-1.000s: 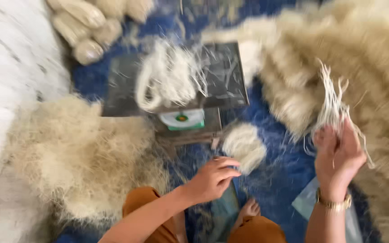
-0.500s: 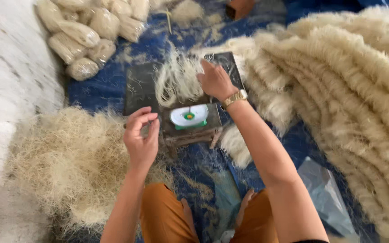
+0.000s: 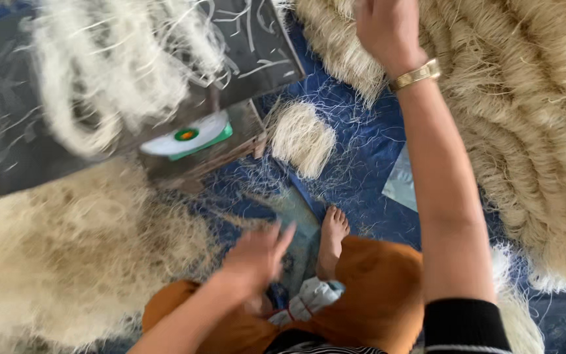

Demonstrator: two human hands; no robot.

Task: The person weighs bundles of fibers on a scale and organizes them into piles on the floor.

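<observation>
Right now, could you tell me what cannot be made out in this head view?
- Right hand: fingertips cut off by the top edge, so any grip on the pale fibre bundles is hidden.
- Left hand: motion-blurred; open or closed, holding anything, unclear.
- Scale dial: too small and blurred to read.
- Dark scale tray: mostly covered by a white fibre heap.

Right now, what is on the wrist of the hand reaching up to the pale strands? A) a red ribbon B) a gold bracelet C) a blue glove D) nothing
B: a gold bracelet circles the wrist just below the right hand.
</observation>
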